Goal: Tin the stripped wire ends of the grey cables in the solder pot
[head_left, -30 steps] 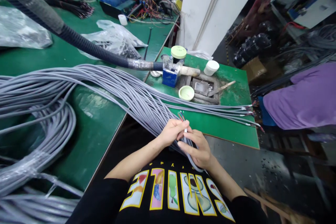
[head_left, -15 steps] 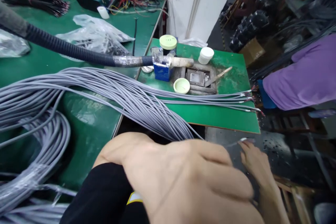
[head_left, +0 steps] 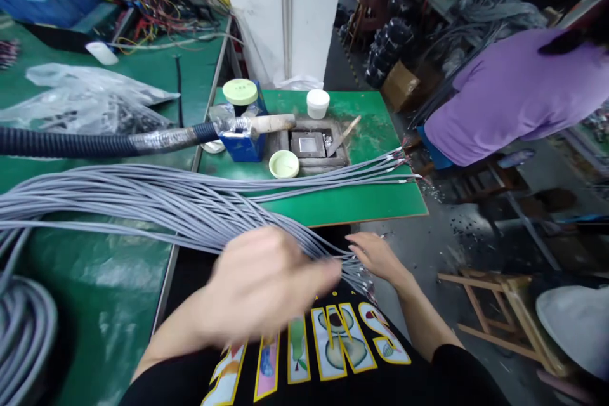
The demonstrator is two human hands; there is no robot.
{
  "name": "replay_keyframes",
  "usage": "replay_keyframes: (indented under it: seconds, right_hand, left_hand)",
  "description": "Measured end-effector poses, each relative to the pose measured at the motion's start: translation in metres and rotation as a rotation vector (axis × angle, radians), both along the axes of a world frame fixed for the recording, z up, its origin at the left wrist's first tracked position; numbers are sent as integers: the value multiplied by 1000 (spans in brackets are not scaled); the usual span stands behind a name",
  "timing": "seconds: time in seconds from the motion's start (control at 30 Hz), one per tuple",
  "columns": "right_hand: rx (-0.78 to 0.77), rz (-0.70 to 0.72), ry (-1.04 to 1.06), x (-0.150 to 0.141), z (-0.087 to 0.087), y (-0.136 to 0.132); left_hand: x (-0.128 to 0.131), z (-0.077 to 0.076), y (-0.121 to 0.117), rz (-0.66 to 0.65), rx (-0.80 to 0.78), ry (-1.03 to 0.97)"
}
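the gray cables [head_left: 204,203] run left to right off the bench's near edge [head_left: 304,223]. my right hand [head_left: 378,255], nearer their ends, rests open on them, gripping nothing. my left hand [head_left: 259,276] is blurred; i can't tell its grip.

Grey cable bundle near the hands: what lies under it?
The grey cable bundle rests on the green bench; its ends hang over the dark gap. The blurred left hand covers part of it.

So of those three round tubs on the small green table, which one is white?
The far one, the white tub beyond the metal tray. The other two, the lidded tub and the near tub, are pale green.
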State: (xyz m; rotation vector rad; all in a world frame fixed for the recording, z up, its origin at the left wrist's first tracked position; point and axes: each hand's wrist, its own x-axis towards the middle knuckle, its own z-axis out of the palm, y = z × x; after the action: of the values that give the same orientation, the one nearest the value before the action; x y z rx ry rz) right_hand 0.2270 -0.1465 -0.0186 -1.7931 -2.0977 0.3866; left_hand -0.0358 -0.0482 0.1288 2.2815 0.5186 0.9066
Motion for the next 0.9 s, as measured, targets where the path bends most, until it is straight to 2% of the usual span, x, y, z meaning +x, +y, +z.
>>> replay_keyframes:
  seconds: [0.07, 0.2, 0.23, 0.3, 0.43, 0.57, 0.67, 0.77, 0.83, 0.9]
  right_hand:
    - [25, 35, 78, -10, 2, 5]
    - [32, 93, 244, -35, 9, 15]
    - [28, 105, 286, -41, 12, 17]
    - [6, 123, 376, -51, 15, 21]
    - [-133, 58, 627, -61, 12, 29]
    - [-358, -92, 1128, -65, 1, 37]
    - [-400, -186, 1467, -64, -3, 44]
    - [-268, -345, 1662, -48, 3, 51]
    - [-34, -493, 1731, -28, 13, 54]
    - [279, -630, 1728, -5, 26, 53]
  left_hand:
    - [33, -27, 24, 14, 217, 131]
    - [83, -89, 65, 199, 332, 501]
    - [90, -100, 70, 241, 350, 553]
    - [99, -112, 75, 301, 379, 619]
    - [107, -113, 75, 339, 385, 649]
    - [112, -113, 76, 311, 376, 649]
    - [111, -112, 74, 258, 377, 655]
    - [102, -104, 61, 195, 394, 597]
    - [89, -95, 47, 139, 380, 538]
    - [73, -89, 33, 29, 332, 503]
